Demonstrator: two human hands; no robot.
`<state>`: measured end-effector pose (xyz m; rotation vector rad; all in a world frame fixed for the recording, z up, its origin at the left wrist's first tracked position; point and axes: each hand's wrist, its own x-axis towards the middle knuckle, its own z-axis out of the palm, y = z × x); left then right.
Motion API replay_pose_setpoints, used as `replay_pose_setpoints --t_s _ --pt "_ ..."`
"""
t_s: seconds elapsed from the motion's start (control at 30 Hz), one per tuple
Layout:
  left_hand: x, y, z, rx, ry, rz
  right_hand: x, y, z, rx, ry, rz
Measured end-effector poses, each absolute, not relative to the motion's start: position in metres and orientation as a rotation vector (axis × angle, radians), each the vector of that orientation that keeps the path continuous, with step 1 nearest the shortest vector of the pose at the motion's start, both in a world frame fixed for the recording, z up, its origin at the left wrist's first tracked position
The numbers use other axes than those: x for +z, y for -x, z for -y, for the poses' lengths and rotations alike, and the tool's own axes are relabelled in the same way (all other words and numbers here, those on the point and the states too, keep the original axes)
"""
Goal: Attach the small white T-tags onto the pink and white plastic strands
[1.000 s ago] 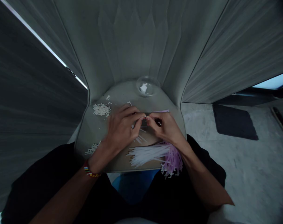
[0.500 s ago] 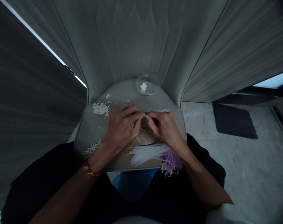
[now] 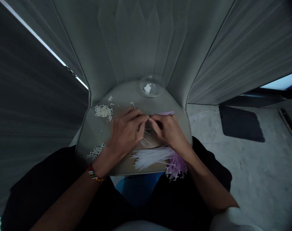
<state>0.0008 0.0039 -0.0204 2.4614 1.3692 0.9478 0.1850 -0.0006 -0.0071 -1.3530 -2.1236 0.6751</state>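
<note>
Over the middle of the chair seat (image 3: 121, 91), my left hand (image 3: 126, 128) and my right hand (image 3: 168, 128) meet at the fingertips. Both are closed in a pinch, and whatever small thing sits between them is too small to name. Beneath them lie a few thin white sticks (image 3: 146, 141). Close below my right wrist is a bundle of white sticks (image 3: 150, 158), with purple sticks (image 3: 176, 166) at its right end. More purple sticks (image 3: 167, 113) lie just behind my right hand.
A pile of short white pieces (image 3: 103, 111) lies at the seat's left, with another small pile (image 3: 95, 151) by my left wrist. A clear round dish (image 3: 157, 89) holding a white scrap (image 3: 147, 89) stands near the backrest (image 3: 141, 41). A dark mat (image 3: 241, 124) is on the floor at right.
My hands stay pinched together at nearly the same spot, the fingertips shifting only slightly. The whole view has moved a little; the piles and dish lie as before.
</note>
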Motion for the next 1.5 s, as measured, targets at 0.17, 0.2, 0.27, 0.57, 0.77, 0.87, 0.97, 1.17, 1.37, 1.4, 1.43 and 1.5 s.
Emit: replay_pose_setpoints --t_s 0.17,0.2,0.27,0.57,0.77,0.87,0.97,1.17,1.37,1.4,1.43,1.5 --pt "-0.021 -0.002 -0.006 1.005 -2.313 -1.377 -0.007 -0.184 -0.001 0.722 1.334 2.081" --pt "-0.021 -0.002 -0.007 1.031 -2.280 -1.358 -0.007 -0.185 -0.001 0.732 1.323 2.072" --pt "-0.019 -0.002 -0.009 1.077 -2.217 -1.311 -0.004 -0.186 -0.002 0.749 1.313 2.063" --pt "-0.018 -0.005 -0.008 1.182 -2.108 -1.333 0.000 -0.188 0.000 0.817 1.302 2.075" --pt "-0.021 -0.007 -0.006 1.161 -2.111 -1.338 -0.002 -0.186 0.000 0.774 1.301 2.087" --pt "-0.023 -0.009 -0.004 1.210 -1.981 -1.347 -0.004 -0.185 0.000 0.775 1.301 2.083" --pt "-0.024 -0.011 -0.003 1.230 -1.911 -1.362 -0.006 -0.185 -0.001 0.779 1.295 2.078" --pt "-0.023 -0.011 -0.002 1.184 -2.050 -1.311 -0.009 -0.186 -0.002 0.843 1.282 2.081" --pt "-0.023 -0.009 -0.004 1.178 -1.999 -1.311 -0.007 -0.189 -0.002 0.922 1.279 2.040" --pt "-0.022 -0.009 -0.005 1.186 -1.986 -1.322 -0.007 -0.189 -0.002 0.919 1.281 2.033" --pt "-0.021 -0.009 -0.006 1.190 -1.978 -1.332 -0.006 -0.189 -0.002 0.910 1.284 2.027" --pt "-0.018 -0.008 -0.008 1.186 -1.974 -1.328 -0.004 -0.189 -0.002 0.890 1.286 2.021"
